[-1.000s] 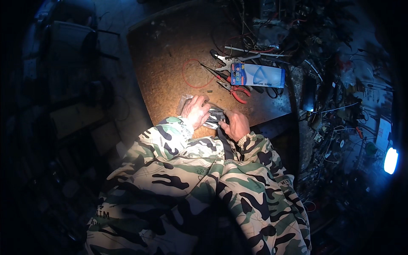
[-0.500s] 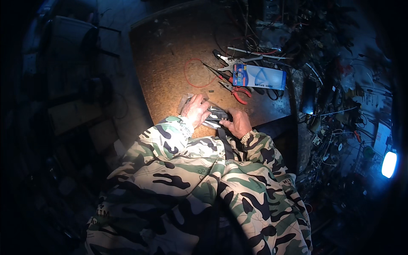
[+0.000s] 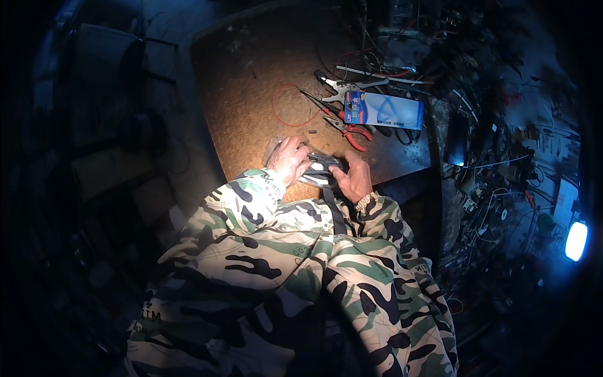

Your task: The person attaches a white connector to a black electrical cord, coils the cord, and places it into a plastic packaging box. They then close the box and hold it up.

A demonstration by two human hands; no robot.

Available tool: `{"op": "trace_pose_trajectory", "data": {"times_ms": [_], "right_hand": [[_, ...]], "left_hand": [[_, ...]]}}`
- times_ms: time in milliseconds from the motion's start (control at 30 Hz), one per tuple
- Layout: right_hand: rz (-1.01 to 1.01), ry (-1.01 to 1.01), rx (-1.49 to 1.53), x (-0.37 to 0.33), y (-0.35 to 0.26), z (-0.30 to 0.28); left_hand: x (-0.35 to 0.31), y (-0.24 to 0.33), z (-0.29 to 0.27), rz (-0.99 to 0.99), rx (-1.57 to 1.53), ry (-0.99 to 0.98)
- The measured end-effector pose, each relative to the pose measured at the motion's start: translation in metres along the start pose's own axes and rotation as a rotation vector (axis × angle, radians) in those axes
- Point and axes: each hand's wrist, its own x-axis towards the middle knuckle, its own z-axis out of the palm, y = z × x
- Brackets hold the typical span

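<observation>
Near the front edge of the wooden table, both hands are on a crinkled clear plastic bag with dark, narrow parts in it or on it. My left hand is closed over the bag, its fingers curled at the left end of the dark parts. From the other side my right hand pinches the end of a black slotted piece between thumb and fingers. What exactly this black piece is cannot be made out. Some white shows beneath it, and the fingers hide part of the bag.
Beyond my hands lie red-handled pliers, a wire stripper, a thin red wire loop and a blue and white package. A small dark piece rests nearby. Tangled wires and parts crowd the right side, beside a bright lamp.
My right hand has shifted slightly away from me, its fingers lifting over the black piece, which now shows more plainly. The left hand has hardly moved.
</observation>
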Motion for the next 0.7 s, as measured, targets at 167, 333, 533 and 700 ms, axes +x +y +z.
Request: {"op": "trace_pose_trajectory", "data": {"times_ms": [167, 333, 533, 700], "right_hand": [[-0.054, 0.001, 0.005, 0.002, 0.002, -0.001], [-0.031, 0.009, 0.027, 0.006, -0.002, 0.0], [-0.101, 0.018, -0.099, 0.014, -0.011, -0.005], [0.087, -0.045, -0.04, 0.017, -0.023, -0.004]], "left_hand": [[-0.001, -0.001, 0.0, 0.015, -0.015, 0.01], [0.001, -0.002, -0.005, -0.003, 0.0, -0.029], [0.001, 0.003, -0.008, -0.019, -0.034, -0.028], [-0.002, 0.001, -0.001, -0.008, 0.051, -0.009]]}}
